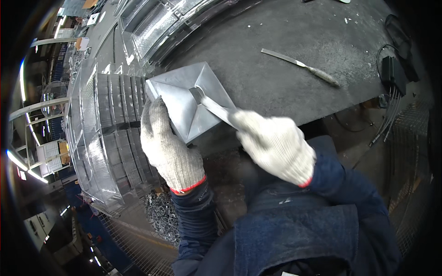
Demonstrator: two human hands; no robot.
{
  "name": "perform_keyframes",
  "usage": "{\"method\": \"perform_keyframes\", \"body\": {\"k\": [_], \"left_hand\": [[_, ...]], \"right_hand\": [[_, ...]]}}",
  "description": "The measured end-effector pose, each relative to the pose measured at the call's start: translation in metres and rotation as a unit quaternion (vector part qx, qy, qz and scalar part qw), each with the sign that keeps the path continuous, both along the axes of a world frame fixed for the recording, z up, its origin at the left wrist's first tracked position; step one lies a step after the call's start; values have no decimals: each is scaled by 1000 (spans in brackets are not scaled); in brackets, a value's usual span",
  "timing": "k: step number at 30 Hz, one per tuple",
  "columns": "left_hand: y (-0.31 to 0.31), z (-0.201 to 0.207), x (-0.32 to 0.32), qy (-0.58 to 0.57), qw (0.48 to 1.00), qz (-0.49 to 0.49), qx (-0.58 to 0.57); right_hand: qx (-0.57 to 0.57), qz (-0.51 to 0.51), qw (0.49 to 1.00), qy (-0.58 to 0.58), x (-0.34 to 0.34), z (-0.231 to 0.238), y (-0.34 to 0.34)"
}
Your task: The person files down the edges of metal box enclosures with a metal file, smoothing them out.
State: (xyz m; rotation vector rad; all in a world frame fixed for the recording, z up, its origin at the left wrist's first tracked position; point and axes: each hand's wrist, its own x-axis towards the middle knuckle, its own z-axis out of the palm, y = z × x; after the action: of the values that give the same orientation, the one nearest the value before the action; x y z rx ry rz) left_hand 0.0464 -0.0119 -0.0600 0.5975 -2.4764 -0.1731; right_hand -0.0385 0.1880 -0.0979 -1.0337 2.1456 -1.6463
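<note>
A square piece of bright sheet metal [172,95], with creases running from its corners to a small dark opening in the middle, lies tilted at the bench's near edge. My left hand [172,149], in a white knitted glove with a red cuff, grips its left side, fingertips on the edge. A matching glove covers my right hand [276,142], closed round a flat, light-grey, bar-shaped tool [216,109]. The tool's far end meets the metal piece at the middle opening. Motion blurs my right fingers, and the tool's exact kind cannot be made out.
A file [299,65] with a grey handle lies on the dark bench [267,83]. Stacked sheet-metal parts [110,124] stand at the left, more metal frames [154,30] at the back. A black box with cables [392,76] is at the right; small metal pieces [162,216] are heaped below.
</note>
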Motion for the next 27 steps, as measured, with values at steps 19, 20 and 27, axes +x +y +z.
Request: {"method": "perform_keyframes", "body": {"k": [19, 20, 27], "left_hand": [[7, 6, -16, 3, 1000, -27, 15], [6, 5, -21, 18, 998, -35, 56], [-8, 5, -24, 135, 938, -31, 318]], "right_hand": [[88, -16, 932, 353, -25, -10, -20], [107, -8, 933, 344, -25, -11, -16], [-41, -15, 995, 90, 0, -23, 30]]}}
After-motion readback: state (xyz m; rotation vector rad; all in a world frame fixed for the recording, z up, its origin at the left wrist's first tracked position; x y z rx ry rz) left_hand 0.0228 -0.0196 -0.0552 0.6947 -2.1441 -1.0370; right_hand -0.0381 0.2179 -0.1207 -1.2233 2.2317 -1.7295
